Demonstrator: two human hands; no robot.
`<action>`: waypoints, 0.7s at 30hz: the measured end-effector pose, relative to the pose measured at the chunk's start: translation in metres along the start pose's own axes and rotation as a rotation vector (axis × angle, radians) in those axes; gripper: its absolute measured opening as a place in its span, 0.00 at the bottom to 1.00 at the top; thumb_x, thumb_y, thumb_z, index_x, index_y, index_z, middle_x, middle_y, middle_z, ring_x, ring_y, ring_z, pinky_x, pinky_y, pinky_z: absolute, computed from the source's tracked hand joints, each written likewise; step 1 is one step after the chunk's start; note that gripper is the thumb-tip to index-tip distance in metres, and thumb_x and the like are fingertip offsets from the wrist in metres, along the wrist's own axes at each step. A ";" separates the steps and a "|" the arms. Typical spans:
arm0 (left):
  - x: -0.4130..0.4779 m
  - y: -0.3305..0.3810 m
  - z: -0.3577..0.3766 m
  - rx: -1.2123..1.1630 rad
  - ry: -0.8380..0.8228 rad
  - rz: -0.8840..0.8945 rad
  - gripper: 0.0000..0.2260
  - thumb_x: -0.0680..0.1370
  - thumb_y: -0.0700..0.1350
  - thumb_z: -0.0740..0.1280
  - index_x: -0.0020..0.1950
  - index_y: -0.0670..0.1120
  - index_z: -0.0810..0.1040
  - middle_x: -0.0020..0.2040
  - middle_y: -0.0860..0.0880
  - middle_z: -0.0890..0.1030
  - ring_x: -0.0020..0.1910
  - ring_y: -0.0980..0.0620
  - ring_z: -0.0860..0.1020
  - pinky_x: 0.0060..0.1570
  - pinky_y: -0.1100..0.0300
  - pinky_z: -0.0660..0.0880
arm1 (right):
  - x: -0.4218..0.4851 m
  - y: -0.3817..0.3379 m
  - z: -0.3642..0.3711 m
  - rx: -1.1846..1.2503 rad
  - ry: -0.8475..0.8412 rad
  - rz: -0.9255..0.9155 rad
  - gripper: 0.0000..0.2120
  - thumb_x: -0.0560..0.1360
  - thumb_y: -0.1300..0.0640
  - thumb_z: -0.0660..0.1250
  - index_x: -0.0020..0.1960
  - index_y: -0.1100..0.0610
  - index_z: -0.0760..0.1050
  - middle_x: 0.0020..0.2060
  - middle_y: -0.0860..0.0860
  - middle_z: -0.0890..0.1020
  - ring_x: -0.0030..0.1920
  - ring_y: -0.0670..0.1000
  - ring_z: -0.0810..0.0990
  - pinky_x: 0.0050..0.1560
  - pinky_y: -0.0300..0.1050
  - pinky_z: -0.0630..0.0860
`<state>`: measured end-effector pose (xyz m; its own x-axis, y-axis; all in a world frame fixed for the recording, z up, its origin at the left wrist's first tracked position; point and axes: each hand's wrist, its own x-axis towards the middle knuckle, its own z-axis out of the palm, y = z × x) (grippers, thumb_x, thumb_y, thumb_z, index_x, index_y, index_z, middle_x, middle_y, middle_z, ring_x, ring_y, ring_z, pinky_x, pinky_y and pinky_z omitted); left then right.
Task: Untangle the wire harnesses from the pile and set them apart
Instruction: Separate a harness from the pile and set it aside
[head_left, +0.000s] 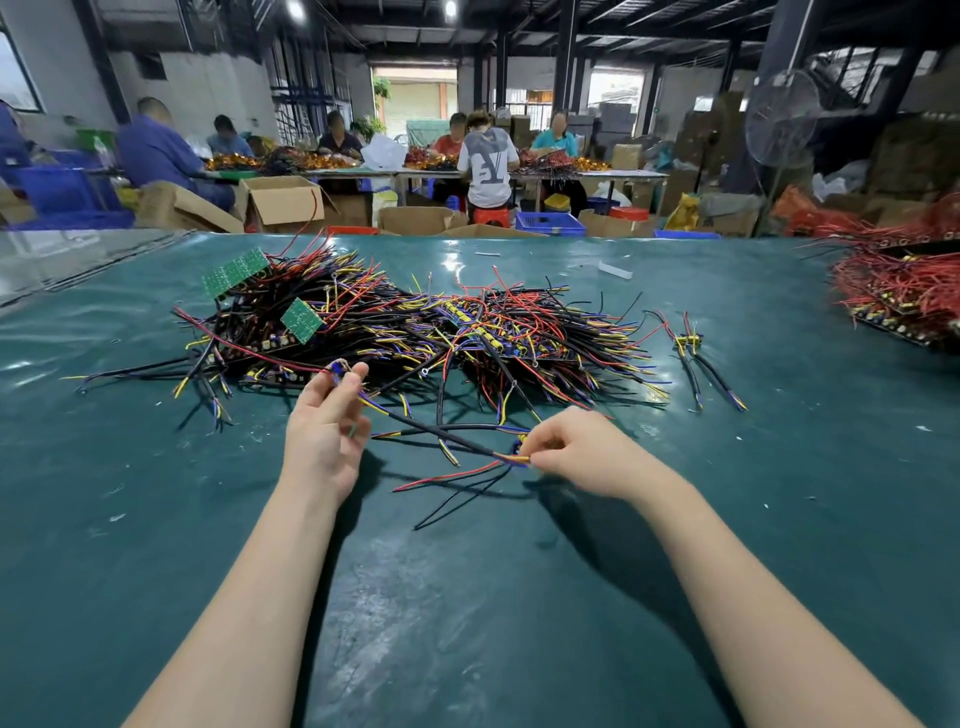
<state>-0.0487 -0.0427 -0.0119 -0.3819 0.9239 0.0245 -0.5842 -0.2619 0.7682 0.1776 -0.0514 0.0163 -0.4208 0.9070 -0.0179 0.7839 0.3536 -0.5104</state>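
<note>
Head view: our left hand (324, 431) pinches a harness (441, 435) at one end. Our right hand (587, 452) pinches the other, near the pile (415, 322).

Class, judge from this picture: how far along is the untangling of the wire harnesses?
Done: one small harness lies apart, right of the pile. In hand: left hand and right hand each pinch an end of a second harness. Left: most of the pile, tangled.

1. A factory workshop: steel columns (566, 52), bare ceiling lights (450, 8).
2. Workers (488, 161) sit at long desks (597, 176) heaped with wires.
3. Cardboard boxes (283, 200), blue crates (550, 223) and a standing fan (782, 124) line the floor.
4. The near desk (467, 571) carries a wire pile (415, 322) with green circuit boards (236, 270).
</note>
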 end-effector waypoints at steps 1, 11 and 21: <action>-0.001 -0.002 0.001 0.007 -0.011 -0.002 0.13 0.78 0.34 0.60 0.40 0.50 0.67 0.32 0.55 0.83 0.22 0.64 0.72 0.23 0.74 0.65 | 0.003 0.002 0.003 -0.121 0.144 0.032 0.11 0.76 0.61 0.61 0.51 0.57 0.81 0.46 0.55 0.82 0.46 0.52 0.77 0.43 0.39 0.70; 0.000 -0.010 0.003 0.114 0.012 -0.014 0.10 0.75 0.37 0.67 0.43 0.51 0.69 0.28 0.57 0.80 0.24 0.64 0.74 0.26 0.72 0.71 | 0.003 -0.012 0.026 -0.223 0.246 -0.126 0.20 0.79 0.48 0.56 0.34 0.57 0.71 0.34 0.53 0.74 0.44 0.58 0.73 0.42 0.48 0.67; 0.001 -0.012 0.007 0.125 0.024 -0.010 0.11 0.79 0.55 0.59 0.43 0.50 0.72 0.34 0.54 0.83 0.27 0.60 0.78 0.26 0.68 0.75 | 0.005 -0.004 0.013 -0.114 0.311 -0.279 0.14 0.77 0.57 0.62 0.39 0.65 0.76 0.34 0.59 0.78 0.37 0.54 0.70 0.41 0.48 0.66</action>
<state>-0.0369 -0.0366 -0.0165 -0.3943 0.9190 0.0029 -0.4945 -0.2148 0.8422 0.1662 -0.0516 0.0074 -0.4796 0.7926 0.3765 0.7123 0.6023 -0.3605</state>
